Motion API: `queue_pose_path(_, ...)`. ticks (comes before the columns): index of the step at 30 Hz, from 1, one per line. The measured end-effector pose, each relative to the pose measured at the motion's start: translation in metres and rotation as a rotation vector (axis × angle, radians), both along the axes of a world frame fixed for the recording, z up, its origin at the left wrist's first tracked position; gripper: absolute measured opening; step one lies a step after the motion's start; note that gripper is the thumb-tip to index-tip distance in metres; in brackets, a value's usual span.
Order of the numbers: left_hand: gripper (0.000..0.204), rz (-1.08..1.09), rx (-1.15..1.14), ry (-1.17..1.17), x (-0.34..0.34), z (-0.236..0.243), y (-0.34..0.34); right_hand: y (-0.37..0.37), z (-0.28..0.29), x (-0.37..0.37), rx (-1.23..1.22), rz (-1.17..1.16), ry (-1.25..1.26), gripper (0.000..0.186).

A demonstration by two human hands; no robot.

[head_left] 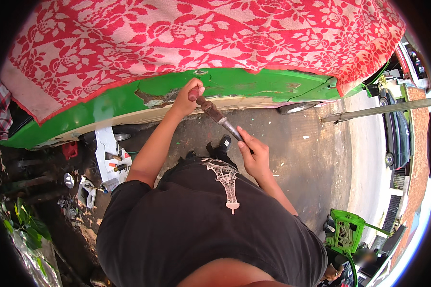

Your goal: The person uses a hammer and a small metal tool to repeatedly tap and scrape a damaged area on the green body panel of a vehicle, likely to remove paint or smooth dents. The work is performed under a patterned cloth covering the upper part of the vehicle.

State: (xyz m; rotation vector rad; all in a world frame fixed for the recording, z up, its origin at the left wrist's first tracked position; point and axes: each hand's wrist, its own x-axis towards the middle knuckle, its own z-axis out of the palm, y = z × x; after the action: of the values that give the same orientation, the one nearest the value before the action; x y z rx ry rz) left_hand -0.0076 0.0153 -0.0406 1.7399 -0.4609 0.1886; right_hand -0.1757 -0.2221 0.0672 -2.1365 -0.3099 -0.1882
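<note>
My left hand is closed around a tool with a rounded red handle end, held up against the side of a green car. The tool's far end is hidden behind the hand and handle. My right hand grips the metal shaft of a hammer. The hammer's rusty brown head is close by the red handle end; whether they touch I cannot tell. Around my left hand the green paint is chipped, with a bare patch of brown and grey.
A red-and-pink floral blanket covers the car's upper part. At lower left, a white board carries bottles and small items. A green chair stands lower right. A wooden pole and a parked dark car are at right.
</note>
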Motion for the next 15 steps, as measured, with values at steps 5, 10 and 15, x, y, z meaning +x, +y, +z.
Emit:
queue_pose_path(5,0.011,-0.010,-0.012,-0.143,-0.024,0.014,-0.005,-0.009,-0.012,-0.002,0.206,-0.043,0.093,0.023)
queue_pose_path(10,0.011,-0.028,-0.044,-0.165,-0.023,0.007,-0.008,-0.016,-0.032,-0.009,0.477,-0.041,0.183,0.028)
queue_pose_path(15,0.011,0.005,-0.018,-0.192,-0.021,0.013,-0.004,-0.027,-0.036,-0.007,0.525,-0.081,0.247,0.028)
